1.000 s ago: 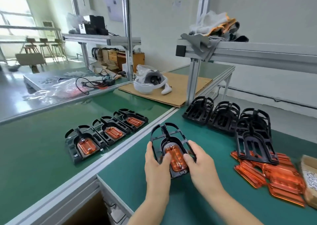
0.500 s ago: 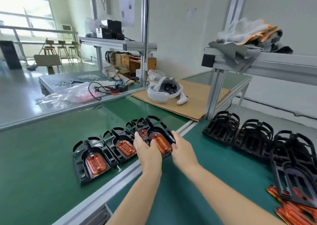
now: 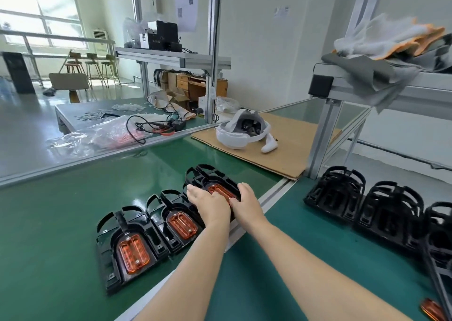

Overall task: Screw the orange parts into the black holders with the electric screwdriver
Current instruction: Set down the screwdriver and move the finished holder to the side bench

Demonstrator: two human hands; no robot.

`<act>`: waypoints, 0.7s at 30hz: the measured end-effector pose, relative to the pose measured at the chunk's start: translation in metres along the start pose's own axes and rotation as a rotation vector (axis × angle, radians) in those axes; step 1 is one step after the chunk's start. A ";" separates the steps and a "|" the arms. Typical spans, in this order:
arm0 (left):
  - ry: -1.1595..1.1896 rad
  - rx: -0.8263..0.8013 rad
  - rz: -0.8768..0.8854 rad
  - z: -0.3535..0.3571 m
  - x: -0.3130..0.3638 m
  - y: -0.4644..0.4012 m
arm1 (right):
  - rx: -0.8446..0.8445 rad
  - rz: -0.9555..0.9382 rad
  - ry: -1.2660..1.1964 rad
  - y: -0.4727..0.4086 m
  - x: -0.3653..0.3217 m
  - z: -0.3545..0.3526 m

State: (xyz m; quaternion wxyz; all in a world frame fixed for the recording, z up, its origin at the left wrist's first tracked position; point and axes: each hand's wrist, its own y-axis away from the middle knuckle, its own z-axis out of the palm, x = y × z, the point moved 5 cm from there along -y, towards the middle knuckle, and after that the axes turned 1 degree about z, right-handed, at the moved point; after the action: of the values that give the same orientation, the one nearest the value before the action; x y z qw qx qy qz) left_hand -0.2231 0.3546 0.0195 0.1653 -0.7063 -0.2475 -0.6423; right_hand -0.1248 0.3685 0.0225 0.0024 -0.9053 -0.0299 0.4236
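Note:
Both hands hold one black holder (image 3: 212, 179) with an orange part (image 3: 221, 191) seated in it, at the far end of a row on the left green belt (image 3: 49, 223). My left hand (image 3: 208, 205) grips its left near side and my right hand (image 3: 247, 202) its right near side, thumbs on top. Two more holders with orange parts lie nearer in the row (image 3: 127, 249) (image 3: 177, 221); another holder is mostly hidden under my left hand. No electric screwdriver is in view.
Stacks of empty black holders (image 3: 335, 194) (image 3: 391, 210) stand on the right green mat. A loose orange part (image 3: 433, 309) shows at the bottom right. An aluminium rail (image 3: 271, 197) divides the two surfaces. A white headset (image 3: 241, 132) lies on cardboard (image 3: 288, 154) by a frame post (image 3: 322, 137).
Both hands carried the holder with its orange part from the right mat across the rail, up and left, and brought it down at the far end of the row.

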 end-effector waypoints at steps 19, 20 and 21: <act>-0.550 -0.142 0.067 0.017 -0.011 0.014 | -0.105 -0.185 0.439 -0.013 0.011 0.007; -0.553 -0.132 0.076 0.017 -0.011 0.015 | -0.083 -0.182 0.453 -0.010 0.012 0.005; -0.560 -0.121 0.090 0.018 -0.011 0.016 | -0.055 -0.178 0.468 -0.008 0.015 0.003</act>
State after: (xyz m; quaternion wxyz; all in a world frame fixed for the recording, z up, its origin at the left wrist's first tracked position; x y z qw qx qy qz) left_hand -0.2001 0.3498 0.0083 0.0766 -0.8750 -0.2132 -0.4279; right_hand -0.1178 0.3774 0.0090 0.0221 -0.9723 -0.1197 0.1996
